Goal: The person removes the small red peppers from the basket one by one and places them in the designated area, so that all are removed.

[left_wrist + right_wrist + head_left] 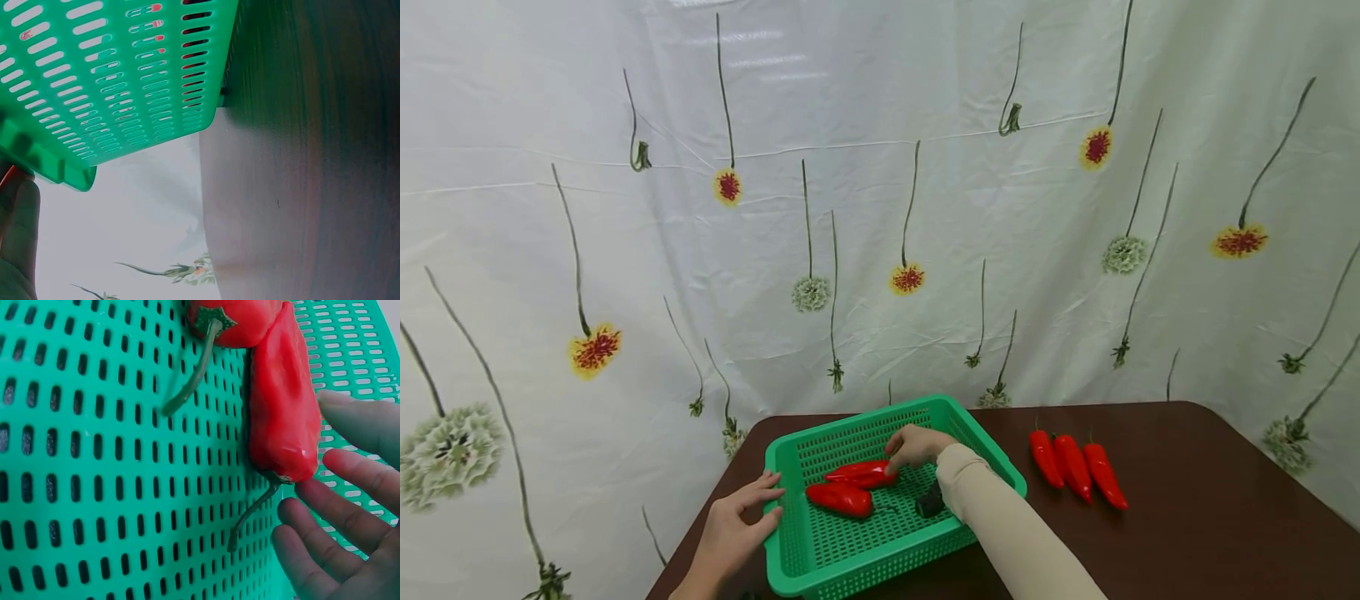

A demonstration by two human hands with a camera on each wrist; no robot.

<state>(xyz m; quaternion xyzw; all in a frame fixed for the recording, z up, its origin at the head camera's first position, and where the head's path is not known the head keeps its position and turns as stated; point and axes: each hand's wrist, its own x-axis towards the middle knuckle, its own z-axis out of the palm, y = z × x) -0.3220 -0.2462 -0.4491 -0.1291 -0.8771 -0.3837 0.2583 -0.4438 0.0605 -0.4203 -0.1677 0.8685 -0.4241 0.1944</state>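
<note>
A green perforated plastic basket sits on the table with two red chili peppers lying inside, the nearer one and the farther one. My left hand is at the basket's left rim, its fingertips against the edge; in the left wrist view only a few fingers show beside the rim. Inside the basket, my right hand is beside the farther pepper's stem end. Up close in the right wrist view, its fingers are spread and loosely bent around that end, not closed on the pepper.
Three more red chili peppers lie side by side on the dark brown table, right of the basket. A white flower-patterned curtain hangs behind the table. A small black device sits at my right wrist.
</note>
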